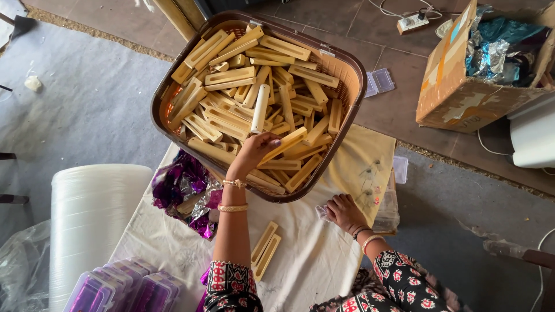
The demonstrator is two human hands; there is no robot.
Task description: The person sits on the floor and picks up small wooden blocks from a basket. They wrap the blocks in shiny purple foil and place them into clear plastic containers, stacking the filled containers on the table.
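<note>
Hands work over a cloth-covered table (324, 271): the left hand (254, 151) reaches into a big brown basket (347, 110) heaped with pale wooden blocks, fingers closed around one slotted wooden block (284, 144) near the basket's near edge. Right hand (344, 211) rests on the cloth to the right, fingers curled on a small clear wrapper (321, 212). Each block looks light, stiff and smooth, best gripped across its long middle.
</note>
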